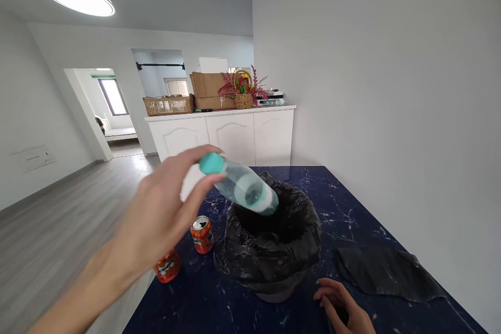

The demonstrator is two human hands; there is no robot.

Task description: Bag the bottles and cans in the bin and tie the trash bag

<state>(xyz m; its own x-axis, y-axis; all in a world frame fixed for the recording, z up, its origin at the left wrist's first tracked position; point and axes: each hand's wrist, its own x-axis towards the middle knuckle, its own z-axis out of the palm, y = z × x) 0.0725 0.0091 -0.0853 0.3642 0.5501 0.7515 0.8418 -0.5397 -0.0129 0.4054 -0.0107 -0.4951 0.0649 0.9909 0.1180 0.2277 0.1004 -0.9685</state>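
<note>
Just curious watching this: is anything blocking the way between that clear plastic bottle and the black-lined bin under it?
Nothing visible: the clear teal-capped plastic bottle, held by the left hand, hangs over the black bag-lined bin's open mouth.

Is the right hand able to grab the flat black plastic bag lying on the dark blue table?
Probably yes. The right hand rests on the dark blue marble table, beside the flat black plastic bag, with nothing between them.

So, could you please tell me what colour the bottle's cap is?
Teal, clearest in the head view: the cap on the bottle.
</note>
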